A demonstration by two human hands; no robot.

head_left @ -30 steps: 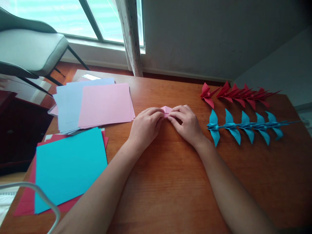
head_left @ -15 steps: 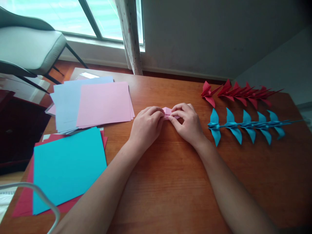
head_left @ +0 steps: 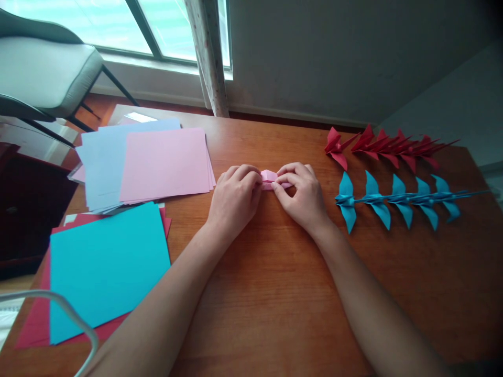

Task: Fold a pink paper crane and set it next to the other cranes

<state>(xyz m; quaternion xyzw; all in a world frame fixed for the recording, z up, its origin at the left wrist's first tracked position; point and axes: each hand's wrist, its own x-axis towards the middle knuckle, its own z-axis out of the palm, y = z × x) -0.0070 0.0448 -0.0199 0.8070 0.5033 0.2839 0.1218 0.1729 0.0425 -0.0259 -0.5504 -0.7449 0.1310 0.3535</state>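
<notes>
A small folded piece of pink paper lies on the wooden table between my two hands. My left hand has its fingers curled and pinches the paper's left end. My right hand is curled too and pinches the right end with fingertips and thumb. Most of the pink piece is hidden under my fingers.
A stack of pink sheets over pale blue sheets lies at the left, with a cyan sheet on red sheets nearer me. A row of red paper cranes and one of blue cranes lie right. A chair stands beyond the table.
Both hands have stayed on the pink paper, with the right fingers shifting slightly along it. The view has tilted a little.
</notes>
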